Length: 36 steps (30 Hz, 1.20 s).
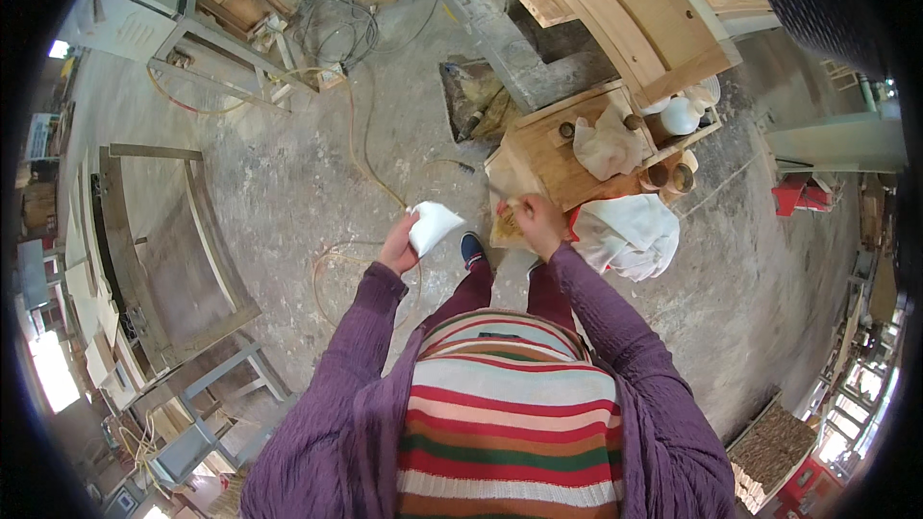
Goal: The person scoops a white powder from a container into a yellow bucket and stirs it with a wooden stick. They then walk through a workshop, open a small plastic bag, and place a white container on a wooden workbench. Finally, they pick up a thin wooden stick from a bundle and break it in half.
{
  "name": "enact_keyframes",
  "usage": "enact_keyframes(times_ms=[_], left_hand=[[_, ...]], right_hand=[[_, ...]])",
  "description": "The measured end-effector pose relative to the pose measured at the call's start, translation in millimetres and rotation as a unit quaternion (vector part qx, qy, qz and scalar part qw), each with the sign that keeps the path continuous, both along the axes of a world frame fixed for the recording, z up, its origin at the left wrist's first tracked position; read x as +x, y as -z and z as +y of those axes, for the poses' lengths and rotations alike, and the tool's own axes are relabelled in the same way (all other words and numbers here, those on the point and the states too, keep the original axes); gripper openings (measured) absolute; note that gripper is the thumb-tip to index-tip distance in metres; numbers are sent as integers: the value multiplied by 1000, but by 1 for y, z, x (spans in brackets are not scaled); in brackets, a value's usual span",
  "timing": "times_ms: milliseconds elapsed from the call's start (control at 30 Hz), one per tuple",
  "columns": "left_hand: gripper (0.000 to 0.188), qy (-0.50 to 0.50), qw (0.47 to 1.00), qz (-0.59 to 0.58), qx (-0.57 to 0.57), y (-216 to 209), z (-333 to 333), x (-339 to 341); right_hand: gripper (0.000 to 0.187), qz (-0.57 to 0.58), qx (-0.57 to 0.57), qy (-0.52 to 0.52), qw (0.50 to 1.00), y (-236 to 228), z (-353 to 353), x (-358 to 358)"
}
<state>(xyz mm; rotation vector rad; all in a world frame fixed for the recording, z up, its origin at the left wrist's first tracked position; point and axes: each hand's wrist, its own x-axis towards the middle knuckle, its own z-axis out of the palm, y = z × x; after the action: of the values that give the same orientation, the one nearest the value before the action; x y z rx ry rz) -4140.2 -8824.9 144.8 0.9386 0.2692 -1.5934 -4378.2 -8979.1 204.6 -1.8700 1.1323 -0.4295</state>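
My left hand (398, 248) holds a folded white sheet of paper (432, 226) out in front of me, above the concrete floor. My right hand (541, 221) grips a small tan, fibrous pad or brush (508, 223) next to a low wooden board (553, 163). On that board lie a crumpled cream cloth (606, 144), small dark round lids and brown jars (670, 176). A white jug (681, 115) stands at its far edge. Both arms wear purple sleeves.
White cloth bundle (630, 234) lies right of my feet. Yellow cable (361, 154) loops over the floor. Wooden frame (154, 250) stands at left, metal bench (183, 10) at upper left, large curved timber structure (625, 10) ahead. Red object (790, 194) at right.
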Motion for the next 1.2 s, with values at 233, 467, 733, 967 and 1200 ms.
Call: enact_keyframes(times_ms=[233,467,733,967,1200], left_hand=[[38,9,998,65,16,-24,43,5],[41,1,998,62,4,-28,11,-26],[42,45,990,98,-90,-74,-63,-87],[43,69,977,130,-153,-109,-81,-110],[54,107,968,142,-177,-118,-86,-126]], right_hand=[[29,58,166,71,982,102,15,-31],[30,-38,-14,73,997,102,25,-35],[28,-322,348,172,863,-20,41,-6],[19,-367,295,232,851,-65,21,-13],[17,-392,174,251,868,-57,24,-31]])
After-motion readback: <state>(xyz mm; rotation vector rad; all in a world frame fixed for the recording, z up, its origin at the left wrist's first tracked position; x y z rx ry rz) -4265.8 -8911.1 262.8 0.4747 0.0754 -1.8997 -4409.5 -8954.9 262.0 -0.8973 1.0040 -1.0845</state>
